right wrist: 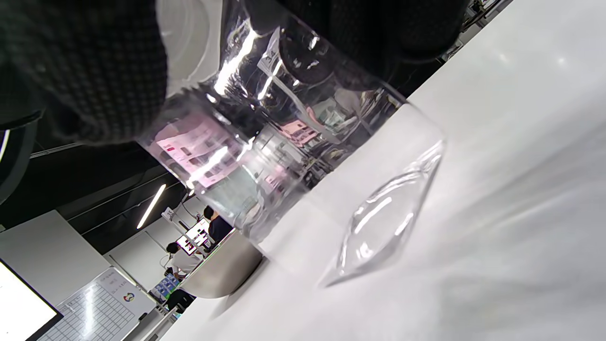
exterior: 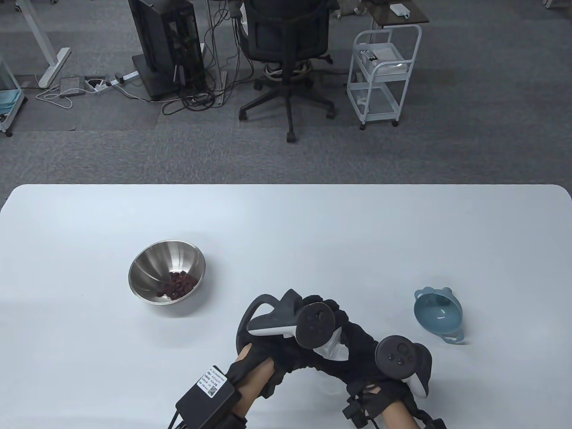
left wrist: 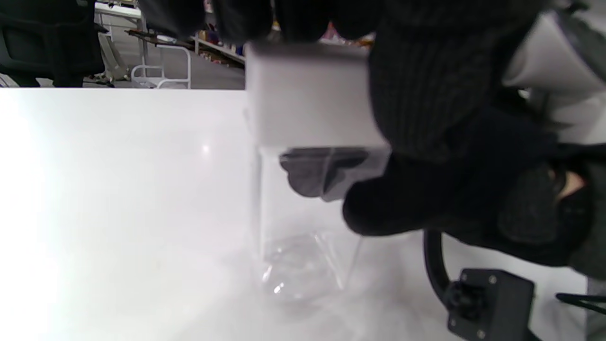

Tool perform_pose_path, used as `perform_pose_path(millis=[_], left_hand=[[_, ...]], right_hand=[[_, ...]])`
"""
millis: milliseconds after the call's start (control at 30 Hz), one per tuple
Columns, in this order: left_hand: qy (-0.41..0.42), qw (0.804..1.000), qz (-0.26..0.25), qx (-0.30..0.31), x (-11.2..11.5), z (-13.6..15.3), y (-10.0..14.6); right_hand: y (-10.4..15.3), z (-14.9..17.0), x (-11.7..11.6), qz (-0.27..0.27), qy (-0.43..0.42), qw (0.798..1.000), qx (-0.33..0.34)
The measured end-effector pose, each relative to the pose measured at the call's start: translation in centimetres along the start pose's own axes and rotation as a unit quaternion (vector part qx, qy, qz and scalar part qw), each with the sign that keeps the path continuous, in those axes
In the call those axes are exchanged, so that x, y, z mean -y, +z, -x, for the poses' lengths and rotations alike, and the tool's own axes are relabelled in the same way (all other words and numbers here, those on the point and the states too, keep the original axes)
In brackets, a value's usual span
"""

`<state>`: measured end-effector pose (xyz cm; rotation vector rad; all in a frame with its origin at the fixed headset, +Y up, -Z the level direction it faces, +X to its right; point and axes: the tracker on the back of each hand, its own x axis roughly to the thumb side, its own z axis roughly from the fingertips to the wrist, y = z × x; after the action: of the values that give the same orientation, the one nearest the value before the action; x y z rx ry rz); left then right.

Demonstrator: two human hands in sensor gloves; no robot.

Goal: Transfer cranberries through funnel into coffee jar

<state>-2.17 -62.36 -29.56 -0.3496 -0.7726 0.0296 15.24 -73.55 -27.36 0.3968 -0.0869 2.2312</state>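
Note:
A clear coffee jar (left wrist: 303, 237) with a white lid (left wrist: 307, 94) stands on the white table near the front edge. My left hand (left wrist: 284, 28) grips the lid from above. My right hand (right wrist: 331, 42) grips the jar's clear body (right wrist: 284, 151) just below the lid. In the table view both hands (exterior: 326, 313) (exterior: 357, 344) meet over the jar and hide it. The jar looks empty. A steel bowl (exterior: 166, 277) with dark red cranberries (exterior: 178, 285) sits to the left. A blue funnel (exterior: 438, 315) lies on the table to the right.
The steel bowl also shows behind the jar in the right wrist view (right wrist: 222, 270). The table's front edge is close under my wrists. Beyond the far edge are an office chair (exterior: 286, 49), a white trolley (exterior: 384, 71) and a computer tower (exterior: 165, 44).

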Motion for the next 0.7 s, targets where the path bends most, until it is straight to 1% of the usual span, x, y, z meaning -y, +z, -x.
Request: perform_pose_path(millis=[33, 100, 133, 300, 433, 500, 667, 700], left_hand=[[-0.005, 1.0, 0.002, -0.003, 0.0, 0.0, -0.1], [-0.019, 1.0, -0.01, -0.005, -0.2, 0.0, -0.3], [-0.023, 1.0, -0.007, -0.006, -0.3, -0.1, -0.4], [-0.045, 0.998, -0.005, -0.045, -0.5, -0.2, -0.9], [-0.065, 0.994, -0.005, -0.089, -0.4, -0.2, -1.5], [-0.062, 0.992, -0.003, -0.112, -0.4, -0.1, -1.8], [-0.054, 0.982, 0.018, -0.179, -0.5, -0.1, -2.6], [-0.05, 0.979, 0.013, -0.197, -0.5, 0.0, -2.7]], right_hand=[[0.0, -0.1, 0.0, 0.0, 0.003, 1.0, 0.001], [0.0, -0.1, -0.1, -0.003, 0.016, 1.0, 0.004], [0.0, -0.1, -0.1, -0.003, 0.017, 1.0, 0.004], [-0.1, -0.2, -0.4, -0.008, 0.031, 0.999, 0.007], [-0.1, -0.3, -0.4, -0.007, 0.04, 0.999, 0.007], [-0.1, -0.3, -0.4, -0.006, 0.043, 0.999, 0.006], [-0.1, -0.3, -0.5, -0.011, 0.049, 0.999, 0.008], [-0.1, -0.4, -0.4, -0.008, 0.049, 0.999, 0.007]])
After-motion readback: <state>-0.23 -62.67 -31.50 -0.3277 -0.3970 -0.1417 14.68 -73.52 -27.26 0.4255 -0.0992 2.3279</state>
